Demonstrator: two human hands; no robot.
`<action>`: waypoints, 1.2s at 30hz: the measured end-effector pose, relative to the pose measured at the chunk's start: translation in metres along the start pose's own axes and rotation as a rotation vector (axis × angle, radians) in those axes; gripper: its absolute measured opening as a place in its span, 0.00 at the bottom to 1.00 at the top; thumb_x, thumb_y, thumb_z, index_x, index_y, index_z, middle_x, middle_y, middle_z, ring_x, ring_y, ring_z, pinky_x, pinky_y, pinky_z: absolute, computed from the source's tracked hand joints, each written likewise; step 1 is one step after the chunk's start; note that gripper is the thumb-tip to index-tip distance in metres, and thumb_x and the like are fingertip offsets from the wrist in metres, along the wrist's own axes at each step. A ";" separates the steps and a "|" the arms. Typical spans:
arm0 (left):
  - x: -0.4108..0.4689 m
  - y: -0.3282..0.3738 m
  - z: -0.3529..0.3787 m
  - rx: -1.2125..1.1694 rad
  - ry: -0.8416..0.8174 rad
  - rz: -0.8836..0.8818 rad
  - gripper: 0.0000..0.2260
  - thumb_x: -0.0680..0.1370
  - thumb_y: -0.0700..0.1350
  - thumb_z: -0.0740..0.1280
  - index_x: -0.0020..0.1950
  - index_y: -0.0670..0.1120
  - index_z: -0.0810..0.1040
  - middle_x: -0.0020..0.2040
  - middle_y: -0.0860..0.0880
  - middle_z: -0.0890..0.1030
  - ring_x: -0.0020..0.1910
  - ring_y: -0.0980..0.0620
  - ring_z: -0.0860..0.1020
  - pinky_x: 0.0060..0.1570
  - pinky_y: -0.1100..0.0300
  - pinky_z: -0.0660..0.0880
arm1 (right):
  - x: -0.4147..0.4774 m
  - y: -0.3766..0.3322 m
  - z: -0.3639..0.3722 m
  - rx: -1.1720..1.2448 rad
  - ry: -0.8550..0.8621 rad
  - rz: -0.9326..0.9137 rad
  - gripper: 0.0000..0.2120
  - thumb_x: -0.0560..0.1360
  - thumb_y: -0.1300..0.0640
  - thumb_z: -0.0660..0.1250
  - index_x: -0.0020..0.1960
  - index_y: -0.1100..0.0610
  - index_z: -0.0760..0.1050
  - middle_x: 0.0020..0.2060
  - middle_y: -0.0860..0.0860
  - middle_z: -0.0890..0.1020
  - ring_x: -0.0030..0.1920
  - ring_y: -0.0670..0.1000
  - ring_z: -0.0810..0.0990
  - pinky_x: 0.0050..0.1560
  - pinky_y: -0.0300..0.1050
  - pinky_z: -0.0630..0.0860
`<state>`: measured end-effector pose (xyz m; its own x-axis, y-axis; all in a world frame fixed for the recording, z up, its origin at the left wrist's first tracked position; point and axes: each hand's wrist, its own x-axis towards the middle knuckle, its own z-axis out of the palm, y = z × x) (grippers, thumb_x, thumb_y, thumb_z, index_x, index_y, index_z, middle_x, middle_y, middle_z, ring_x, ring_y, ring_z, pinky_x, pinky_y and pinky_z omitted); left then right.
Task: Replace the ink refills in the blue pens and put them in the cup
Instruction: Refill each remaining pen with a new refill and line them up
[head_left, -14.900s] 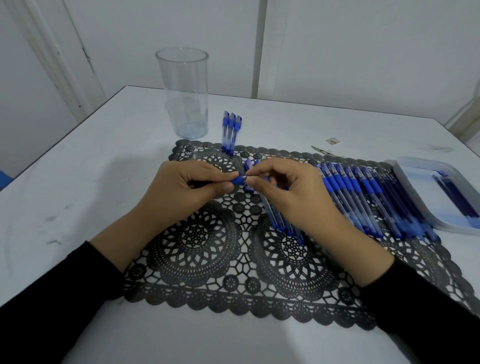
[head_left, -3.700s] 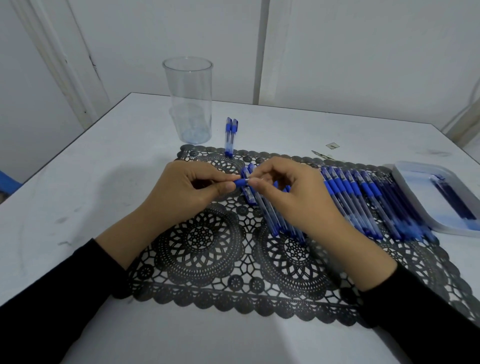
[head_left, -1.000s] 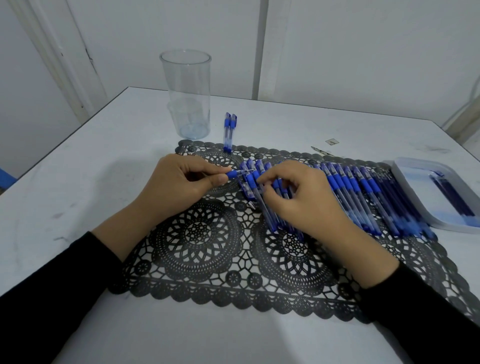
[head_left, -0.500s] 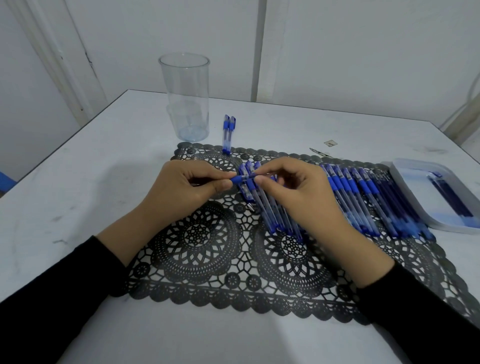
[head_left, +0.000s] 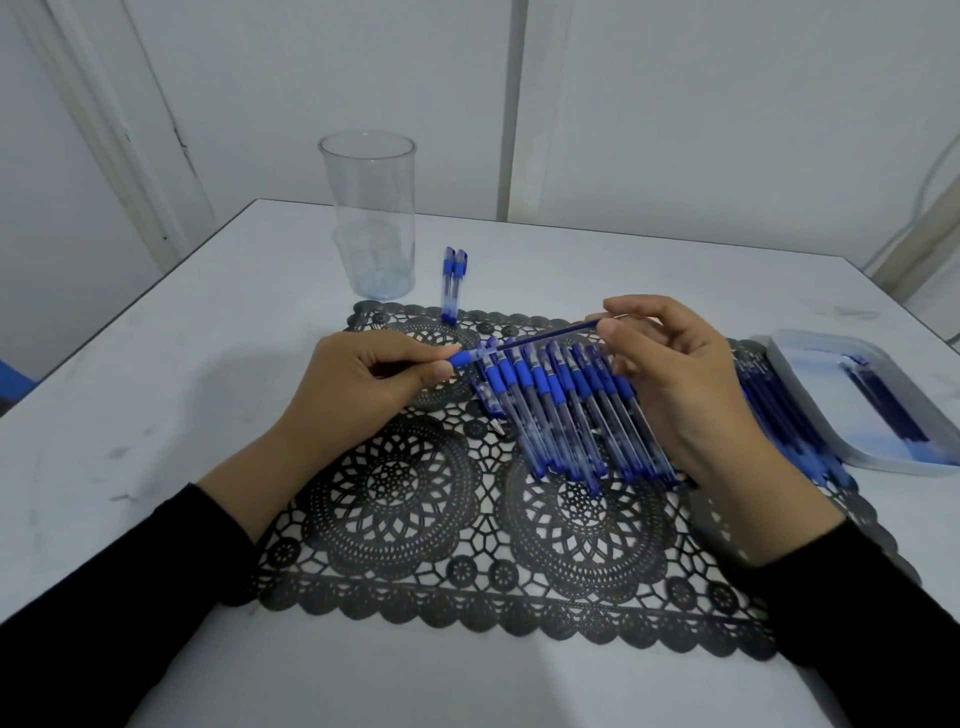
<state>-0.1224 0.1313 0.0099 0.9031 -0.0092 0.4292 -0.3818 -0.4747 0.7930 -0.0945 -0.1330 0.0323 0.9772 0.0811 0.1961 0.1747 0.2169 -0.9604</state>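
My left hand (head_left: 358, 384) grips a blue pen barrel (head_left: 465, 357) by its blue grip end. My right hand (head_left: 675, 374) pinches the tip of a dark blue ink refill (head_left: 550, 335), which stretches from the barrel's mouth up to my fingers. Below them a row of several blue pens (head_left: 561, 410) lies on the black lace placemat (head_left: 395, 488). A tall clear plastic cup (head_left: 371, 218) stands upright at the back left with no pens inside. Two capped blue pens (head_left: 452, 283) lie just right of the cup.
A pale tray (head_left: 810, 395) holding dark blue refills sits at the right edge of the white table (head_left: 156, 395). More pens lie between my right hand and the tray. A small metal pen tip (head_left: 497, 427) rests on the mat. Walls stand behind the table.
My right hand has moved right and up, drawing the refill most of the way out of the barrel. Half a second ago both hands met at the pen's tip.
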 end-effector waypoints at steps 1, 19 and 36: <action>0.000 0.000 0.000 0.001 0.000 0.001 0.10 0.72 0.46 0.74 0.52 0.55 0.85 0.43 0.58 0.86 0.41 0.57 0.83 0.44 0.68 0.77 | 0.000 0.000 0.000 0.028 0.020 0.006 0.12 0.68 0.60 0.73 0.51 0.57 0.80 0.40 0.51 0.83 0.39 0.47 0.78 0.40 0.38 0.74; 0.032 0.041 0.061 -0.068 -0.146 0.016 0.09 0.74 0.42 0.74 0.52 0.52 0.85 0.40 0.64 0.84 0.43 0.64 0.83 0.43 0.74 0.76 | 0.006 -0.056 -0.089 -0.180 0.296 0.033 0.06 0.74 0.59 0.71 0.51 0.56 0.83 0.45 0.49 0.85 0.35 0.45 0.70 0.33 0.37 0.66; 0.073 0.076 0.172 -0.052 -0.360 -0.112 0.09 0.75 0.47 0.75 0.55 0.53 0.85 0.51 0.64 0.80 0.43 0.69 0.77 0.38 0.82 0.69 | 0.027 -0.019 -0.122 -1.382 0.324 0.079 0.07 0.73 0.61 0.67 0.44 0.58 0.84 0.39 0.53 0.85 0.39 0.53 0.82 0.40 0.48 0.81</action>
<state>-0.0512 -0.0570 0.0267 0.9475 -0.2727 0.1668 -0.2780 -0.4454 0.8511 -0.0561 -0.2539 0.0313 0.9408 -0.2160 0.2612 -0.0902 -0.9024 -0.4214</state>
